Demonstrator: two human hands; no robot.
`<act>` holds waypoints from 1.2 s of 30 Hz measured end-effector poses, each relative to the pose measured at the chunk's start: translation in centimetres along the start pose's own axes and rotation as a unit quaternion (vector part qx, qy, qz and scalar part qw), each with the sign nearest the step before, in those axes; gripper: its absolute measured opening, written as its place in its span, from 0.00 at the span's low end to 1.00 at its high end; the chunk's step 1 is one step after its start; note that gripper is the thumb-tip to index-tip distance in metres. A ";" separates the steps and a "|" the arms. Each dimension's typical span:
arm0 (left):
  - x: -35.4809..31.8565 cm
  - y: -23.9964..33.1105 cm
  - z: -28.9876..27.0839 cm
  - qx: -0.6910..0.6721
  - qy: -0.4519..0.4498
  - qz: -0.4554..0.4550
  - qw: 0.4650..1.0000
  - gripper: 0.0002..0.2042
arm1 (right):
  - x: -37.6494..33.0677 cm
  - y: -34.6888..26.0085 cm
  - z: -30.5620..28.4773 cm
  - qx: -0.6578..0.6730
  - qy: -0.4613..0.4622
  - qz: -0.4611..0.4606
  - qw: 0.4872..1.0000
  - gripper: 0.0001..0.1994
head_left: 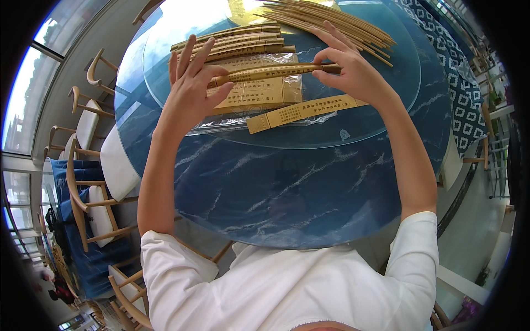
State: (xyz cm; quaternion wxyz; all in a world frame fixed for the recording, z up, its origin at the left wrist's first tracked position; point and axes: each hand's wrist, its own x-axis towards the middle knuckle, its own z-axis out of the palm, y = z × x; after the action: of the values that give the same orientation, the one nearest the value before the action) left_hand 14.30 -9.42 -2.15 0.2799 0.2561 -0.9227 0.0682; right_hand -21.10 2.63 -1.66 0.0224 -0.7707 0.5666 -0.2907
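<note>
A long, narrow brown paper chopstick sleeve point(270, 71), printed with dark characters, is stretched between my two hands. It bulges, with a pair of chopsticks apparently inside. My left hand point(190, 88) holds its left end between thumb and forefinger, the other fingers spread. The thumb and forefinger of my right hand point(353, 69) pinch its right end. Just beneath lies a stack of flat paper sleeves point(265, 92) on a clear plastic bag point(207, 126). One single flat sleeve point(306, 112) sits at a slant on the near side, its right end close to my right wrist.
Several filled sleeves point(243, 41) lie piled beyond my left hand. Loose wooden chopsticks point(331, 22) fan out at the far right over a gold surface point(243, 11). Everything rests on a round glass turntable point(386, 118) on a blue marbled table point(287, 198). Chairs point(88, 127) stand at the left.
</note>
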 end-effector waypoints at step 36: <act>2.2 4.2 0.6 -0.088 -0.028 -0.025 0.995 0.19 | 1.7 -3.6 -2.0 -0.101 0.050 -0.038 0.993 0.16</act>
State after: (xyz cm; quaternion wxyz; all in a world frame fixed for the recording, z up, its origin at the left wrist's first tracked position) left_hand 10.35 -6.91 -1.37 0.2773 0.2558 -0.9257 -0.0271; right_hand -18.58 3.03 1.99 -0.0947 -0.7747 0.5636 -0.2707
